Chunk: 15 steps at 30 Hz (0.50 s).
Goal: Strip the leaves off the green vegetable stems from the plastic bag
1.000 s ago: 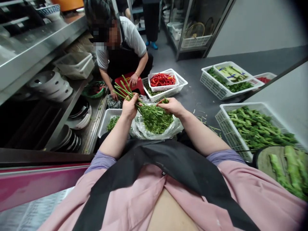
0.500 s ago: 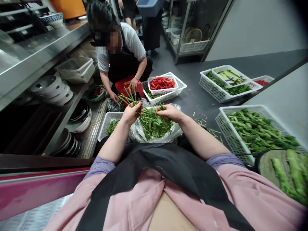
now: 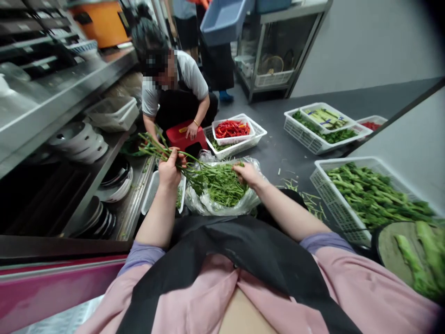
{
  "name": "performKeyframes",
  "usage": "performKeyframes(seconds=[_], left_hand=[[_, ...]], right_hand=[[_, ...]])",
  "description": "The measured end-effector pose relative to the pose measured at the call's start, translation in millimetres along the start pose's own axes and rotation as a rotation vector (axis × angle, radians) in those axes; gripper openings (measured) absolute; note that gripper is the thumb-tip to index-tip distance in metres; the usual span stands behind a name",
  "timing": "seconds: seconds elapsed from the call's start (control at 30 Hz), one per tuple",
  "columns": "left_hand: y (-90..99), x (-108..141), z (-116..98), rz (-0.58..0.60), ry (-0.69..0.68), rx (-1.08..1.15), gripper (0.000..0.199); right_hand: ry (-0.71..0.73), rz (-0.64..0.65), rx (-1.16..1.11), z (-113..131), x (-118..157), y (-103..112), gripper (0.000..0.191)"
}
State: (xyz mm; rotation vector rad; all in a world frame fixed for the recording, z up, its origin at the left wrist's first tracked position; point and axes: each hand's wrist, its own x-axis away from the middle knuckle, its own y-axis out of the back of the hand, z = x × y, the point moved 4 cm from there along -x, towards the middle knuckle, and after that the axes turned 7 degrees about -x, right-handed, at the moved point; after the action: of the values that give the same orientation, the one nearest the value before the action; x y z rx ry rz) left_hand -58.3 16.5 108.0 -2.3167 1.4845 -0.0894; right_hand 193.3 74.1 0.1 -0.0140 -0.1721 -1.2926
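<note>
Presumably light, pliable and easily bruised, the leafy stems [image 3: 149, 147] are best held mid-length, where the left hand [image 3: 169, 167] grasps them by the plastic bag [image 3: 197, 202], the right hand [image 3: 248, 174] pinching a sprig [image 3: 239, 164].

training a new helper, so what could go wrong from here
The stems in the left hand overlap the co-worker's arm in view and might brush it. Greens lie in a loose plastic bag, which could sag and spill some. Scraps on the floor might get slippery underfoot.
</note>
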Motion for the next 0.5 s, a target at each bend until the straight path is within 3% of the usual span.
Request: performKeyframes(seconds=[0.03, 0.1, 0.13, 0.3, 0.43, 0.5], left_hand=[[4.4, -2, -8, -0.040, -0.019, 0.015, 0.035], [12.0, -4, -25, -0.109, -0.045, 0.066, 0.031], [15.1, -5, -33, -0.136, -0.054, 0.098, 0.029], [29.8, -9, -68, -0.249, -0.082, 0.248, 0.017], [39.3, -17, -75, -0.289, -0.055, 0.332, 0.018], [40.8, -20, -73, -0.272, -0.007, 0.372, 0.021]], right_hand=[[0.025, -0.053, 0.224, -11, 0, -5, 0.020], [0.014, -0.005, 0.742, -36, 3, -23, 0.027], [0.005, 0.019, 0.825, -48, 5, -31, 0.028], [-0.040, 0.184, 1.026, -93, 22, -47, 0.023], [-0.071, 0.255, 1.120, -104, 23, -37, 0.032], [-0.080, 0.263, 1.138, -102, 18, -34, 0.027]])
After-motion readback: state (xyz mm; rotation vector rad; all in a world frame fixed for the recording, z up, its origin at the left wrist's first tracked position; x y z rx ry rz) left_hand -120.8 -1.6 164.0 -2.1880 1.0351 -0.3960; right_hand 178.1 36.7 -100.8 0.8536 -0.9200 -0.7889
